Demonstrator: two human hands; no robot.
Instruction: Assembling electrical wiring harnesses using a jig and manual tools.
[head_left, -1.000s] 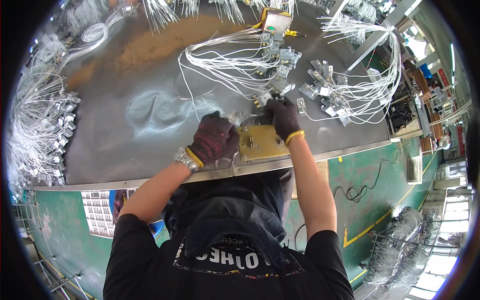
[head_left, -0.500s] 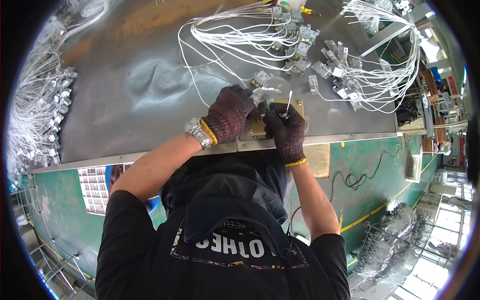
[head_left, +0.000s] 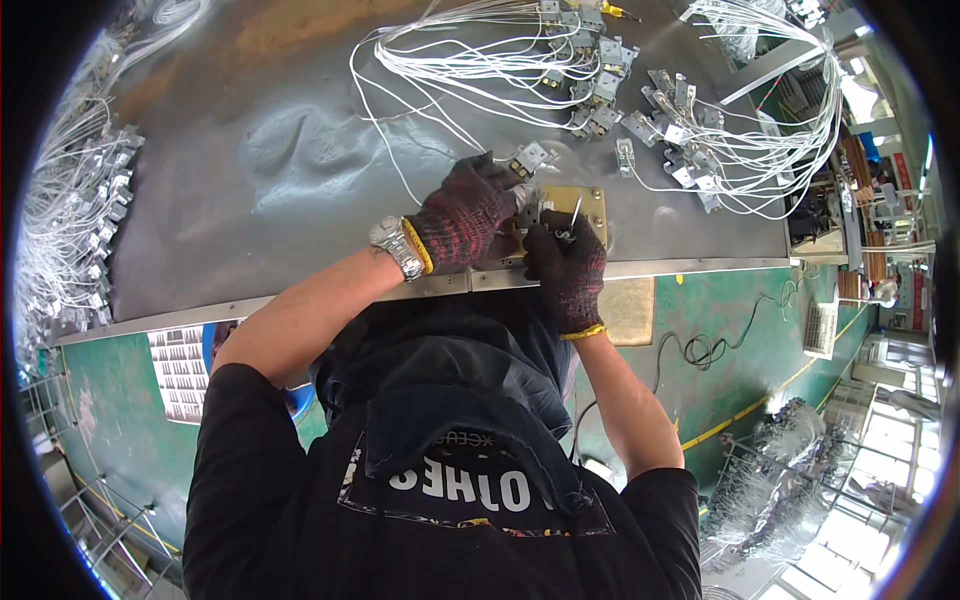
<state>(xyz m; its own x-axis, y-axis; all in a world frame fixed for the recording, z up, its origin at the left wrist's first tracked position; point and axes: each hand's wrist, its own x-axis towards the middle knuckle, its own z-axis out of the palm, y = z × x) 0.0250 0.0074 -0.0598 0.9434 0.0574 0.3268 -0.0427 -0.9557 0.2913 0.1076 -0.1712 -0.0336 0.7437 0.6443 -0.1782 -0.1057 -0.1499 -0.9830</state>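
Both my hands wear dark knitted gloves with red flecks and yellow cuffs, and meet at a brass-coloured plate (head_left: pixel 590 207) by the bench's front edge. My left hand (head_left: pixel 465 212) is closed around a small grey metal part (head_left: pixel 530 207) over the plate's left side; its fingers cover much of the part. On the other side, my right hand (head_left: pixel 568 262) is closed, fingertips close to that part. A thin bright metal rod (head_left: pixel 577 208) sticks up from its fingers; the lower end is hidden. Just beyond my left fingers lies a metal clip block (head_left: pixel 529 159) with a white wire.
White wires (head_left: pixel 450 65) with grey metal blocks (head_left: pixel 605 85) lie at the far middle. Another wired bundle (head_left: pixel 690 150) sits to the right. A large heap of wired parts (head_left: pixel 85 230) covers the left end. The metal bench's front edge (head_left: pixel 370 292) runs below my hands.
The view has shifted slightly. My hands stay at the plate, the right one a little lower from the rod's tip. More of the brass plate and the clip block shows.
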